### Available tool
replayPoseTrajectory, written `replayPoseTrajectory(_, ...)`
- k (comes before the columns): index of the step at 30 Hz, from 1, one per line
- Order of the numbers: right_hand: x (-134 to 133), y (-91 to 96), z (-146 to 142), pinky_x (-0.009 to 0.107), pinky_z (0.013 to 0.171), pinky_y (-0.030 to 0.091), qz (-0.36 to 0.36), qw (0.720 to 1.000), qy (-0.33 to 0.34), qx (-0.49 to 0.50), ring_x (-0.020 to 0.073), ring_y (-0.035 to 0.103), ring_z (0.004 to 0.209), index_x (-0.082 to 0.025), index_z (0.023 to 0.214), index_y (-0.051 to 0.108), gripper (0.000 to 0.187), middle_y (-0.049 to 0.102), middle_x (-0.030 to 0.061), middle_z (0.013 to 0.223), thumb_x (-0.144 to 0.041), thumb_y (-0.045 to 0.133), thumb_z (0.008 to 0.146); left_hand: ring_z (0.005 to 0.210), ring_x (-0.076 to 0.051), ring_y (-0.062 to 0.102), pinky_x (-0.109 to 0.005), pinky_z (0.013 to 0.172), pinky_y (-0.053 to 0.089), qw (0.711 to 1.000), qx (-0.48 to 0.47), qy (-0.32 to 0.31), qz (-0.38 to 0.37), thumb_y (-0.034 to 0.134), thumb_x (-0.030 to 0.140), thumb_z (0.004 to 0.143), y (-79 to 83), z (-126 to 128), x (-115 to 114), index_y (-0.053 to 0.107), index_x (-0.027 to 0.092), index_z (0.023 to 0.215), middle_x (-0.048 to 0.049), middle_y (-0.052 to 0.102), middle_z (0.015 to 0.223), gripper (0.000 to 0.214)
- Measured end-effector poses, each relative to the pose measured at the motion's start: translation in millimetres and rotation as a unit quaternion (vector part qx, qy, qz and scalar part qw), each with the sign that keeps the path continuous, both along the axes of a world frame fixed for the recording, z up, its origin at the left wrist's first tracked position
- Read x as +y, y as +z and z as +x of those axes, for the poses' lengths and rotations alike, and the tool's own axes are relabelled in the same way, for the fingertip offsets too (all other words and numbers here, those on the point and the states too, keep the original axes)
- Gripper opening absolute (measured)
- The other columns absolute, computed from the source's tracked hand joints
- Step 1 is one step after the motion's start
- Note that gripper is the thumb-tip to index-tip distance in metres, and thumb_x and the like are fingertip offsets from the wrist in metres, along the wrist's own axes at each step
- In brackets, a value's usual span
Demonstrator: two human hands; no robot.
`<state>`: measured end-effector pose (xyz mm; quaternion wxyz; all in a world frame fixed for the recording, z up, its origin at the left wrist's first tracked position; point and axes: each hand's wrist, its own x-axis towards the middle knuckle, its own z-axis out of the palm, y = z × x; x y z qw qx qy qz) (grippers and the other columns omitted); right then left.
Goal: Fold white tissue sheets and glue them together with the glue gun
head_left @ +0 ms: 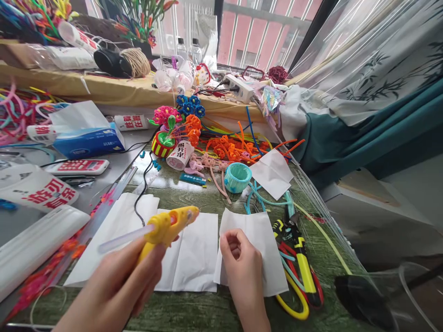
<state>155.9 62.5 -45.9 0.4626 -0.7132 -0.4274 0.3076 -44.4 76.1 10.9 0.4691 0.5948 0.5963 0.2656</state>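
My left hand (pixel 128 281) is wrapped round a yellow hot glue gun (pixel 173 221), with a clear glue stick poking out of its back end. The gun is held above a white paper sheet (pixel 194 251). Over another white sheet (pixel 272 256), my right hand (pixel 244 265) is closed with thumb and forefinger together. Whatever those fingers hold, if anything, I cannot make out. Beyond them stands a small turquoise pot (pixel 238 177). Yellow-and-black pliers (pixel 302 258) lie right of my right hand, beside red-handled cutters and turquoise stems.
Orange fuzzy stems (pixel 224 147) and a striped pot of flowers (pixel 163 144) fill the back of the table. A blue tissue pack (pixel 90 140), a calculator (pixel 78 167) and a paper cup (pixel 38 189) stand left. The gun's black cord (pixel 138 203) crosses the sheets.
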Motion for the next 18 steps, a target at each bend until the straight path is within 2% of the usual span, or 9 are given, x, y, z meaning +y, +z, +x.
replayPoseTrajectory(2,-1,0.8,1,0.022,0.048,0.045,-0.003,1.000,-0.003,0.012,0.0161,0.060,0.051,-0.023,0.068,0.062,0.026,0.065,0.0010,0.060,-0.043,0.056,0.083,0.036,-0.009,0.035,-0.020,0.035,0.030,0.996,-0.040,-0.058,-0.047,0.044,0.074,0.083,2.4,10,3,0.058,0.024,0.069,0.0051,0.045,0.041,0.054)
replayPoseTrajectory(5,-1,1.0,3,0.021,0.047,0.044,-0.007,1.000,-0.001,0.006,0.0147,0.057,0.049,-0.022,0.068,0.064,0.027,0.064,0.0000,0.058,-0.044,0.058,0.082,0.036,-0.006,0.029,-0.018,0.035,0.024,0.992,-0.077,-0.030,-0.095,0.044,0.077,0.081,5.5,24,5,0.059,0.021,0.086,0.0086,0.040,0.042,0.058)
replayPoseTrajectory(7,-2,0.3,4,0.021,0.047,0.043,-0.007,1.000,0.005,0.002,0.0141,0.056,0.047,-0.021,0.068,0.065,0.029,0.062,-0.0007,0.056,-0.045,0.059,0.083,0.035,-0.005,0.028,-0.017,0.034,0.023,0.989,-0.094,-0.019,-0.112,0.046,0.079,0.079,2.8,32,5,0.058,0.019,0.090,0.0099,0.038,0.043,0.062)
replayPoseTrajectory(12,-4,-3.1,4,0.021,0.047,0.044,0.000,1.000,-0.004,-0.019,0.0140,0.056,0.048,-0.022,0.069,0.063,0.029,0.063,-0.0004,0.058,-0.045,0.057,0.085,0.030,-0.005,0.026,-0.018,0.030,0.019,0.981,-0.140,-0.055,-0.125,0.043,0.083,0.077,-15.2,36,9,0.058,0.018,0.090,0.0112,0.034,0.044,0.068)
replayPoseTrajectory(18,-6,-4.0,3,0.021,0.048,0.046,0.003,0.998,-0.043,-0.046,0.0148,0.059,0.049,-0.023,0.071,0.061,0.026,0.063,-0.0001,0.058,-0.043,0.054,0.085,0.028,-0.006,0.026,-0.019,0.028,0.020,0.986,-0.118,-0.055,-0.100,0.041,0.084,0.077,-26.4,33,9,0.056,0.019,0.089,0.0117,0.033,0.041,0.068)
